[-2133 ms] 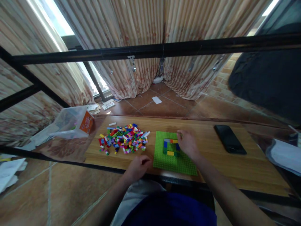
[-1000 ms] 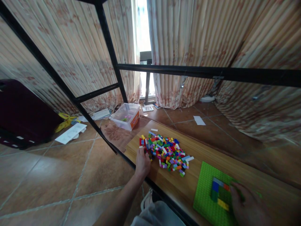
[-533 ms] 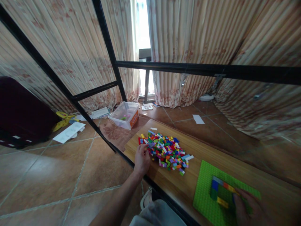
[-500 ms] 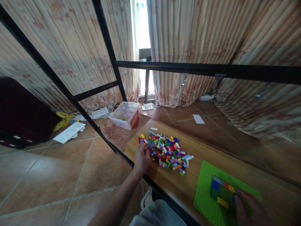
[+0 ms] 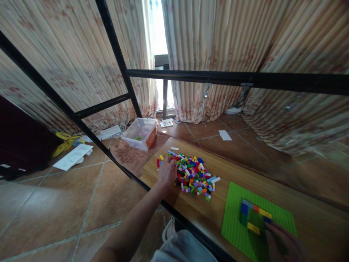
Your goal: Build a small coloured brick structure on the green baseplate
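My left hand (image 5: 167, 171) reaches into the near left side of a heap of small colourful building bricks (image 5: 195, 174). Its fingers are bent down together among the bricks, and what they hold, if anything, is hidden. On the green baseplate (image 5: 230, 218) stands a low frame of bricks, with a blue brick (image 5: 244, 208) at its left corner and a yellow brick (image 5: 253, 228) on its near side. At the frame's right corner my right hand (image 5: 285, 242), partly blurred and dark, has its fingertips closed at a dark blue brick (image 5: 267, 219).
The wooden table (image 5: 218, 207) has a black metal edge. Black metal bars (image 5: 191, 75) cross in front of the curtains. Beyond the table's far left end, a clear plastic box (image 5: 140, 134) sits on a floor mat. White foam pieces (image 5: 72, 157) lie on the tiles near a dark suitcase (image 5: 24, 142).
My left hand has shifted a little up and deeper over the heap, its fingers curling down. My right hand stays by the brick frame. The whole view has shifted slightly.
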Demonstrator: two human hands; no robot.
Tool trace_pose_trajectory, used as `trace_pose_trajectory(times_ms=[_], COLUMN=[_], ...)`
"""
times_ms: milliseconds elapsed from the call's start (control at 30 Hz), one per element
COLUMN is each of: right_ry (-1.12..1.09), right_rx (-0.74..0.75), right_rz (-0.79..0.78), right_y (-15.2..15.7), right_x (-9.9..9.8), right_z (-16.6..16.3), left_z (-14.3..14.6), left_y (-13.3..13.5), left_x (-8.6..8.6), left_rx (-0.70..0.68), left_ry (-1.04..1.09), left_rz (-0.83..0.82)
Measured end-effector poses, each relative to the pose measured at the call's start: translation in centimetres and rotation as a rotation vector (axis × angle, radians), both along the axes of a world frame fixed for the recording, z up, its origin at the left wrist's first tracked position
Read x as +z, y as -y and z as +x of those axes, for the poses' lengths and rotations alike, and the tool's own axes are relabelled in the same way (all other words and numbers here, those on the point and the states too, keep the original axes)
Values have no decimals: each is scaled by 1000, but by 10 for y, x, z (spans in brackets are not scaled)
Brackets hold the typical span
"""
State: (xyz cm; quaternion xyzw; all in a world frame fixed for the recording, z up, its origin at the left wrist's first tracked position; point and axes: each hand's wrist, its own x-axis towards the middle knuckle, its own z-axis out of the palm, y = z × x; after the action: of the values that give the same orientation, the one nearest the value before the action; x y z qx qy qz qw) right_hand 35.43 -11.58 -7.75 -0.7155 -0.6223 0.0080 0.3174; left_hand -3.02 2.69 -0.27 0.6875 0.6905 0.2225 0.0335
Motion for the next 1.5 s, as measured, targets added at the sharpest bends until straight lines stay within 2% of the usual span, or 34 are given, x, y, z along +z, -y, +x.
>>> trace_pose_trajectory(times_ms=[167, 367, 533, 1133, 1333, 1500], right_ry=[-14, -4, 15, 52, 26, -11], right_rx=[13, 60, 78, 45, 34, 39], right_rz=[-5, 85, 86, 79, 69, 73], right_y=[0, 0, 2, 4, 4, 6], right_x=[2, 0, 1, 9, 13, 13], right_z=[-3, -1, -1, -5, -9, -13], left_z=[-1, 1, 1, -8, -7, 3], left_y=[0, -1, 0, -4, -3, -2], left_x=[-2, -4, -5, -15, -9, 1], left_rx=[-24, -12, -37, -53, -75, -161], left_ry=[-61, -114, -153, -105, -66, 21], left_rz=[35, 57, 90, 157, 192, 217])
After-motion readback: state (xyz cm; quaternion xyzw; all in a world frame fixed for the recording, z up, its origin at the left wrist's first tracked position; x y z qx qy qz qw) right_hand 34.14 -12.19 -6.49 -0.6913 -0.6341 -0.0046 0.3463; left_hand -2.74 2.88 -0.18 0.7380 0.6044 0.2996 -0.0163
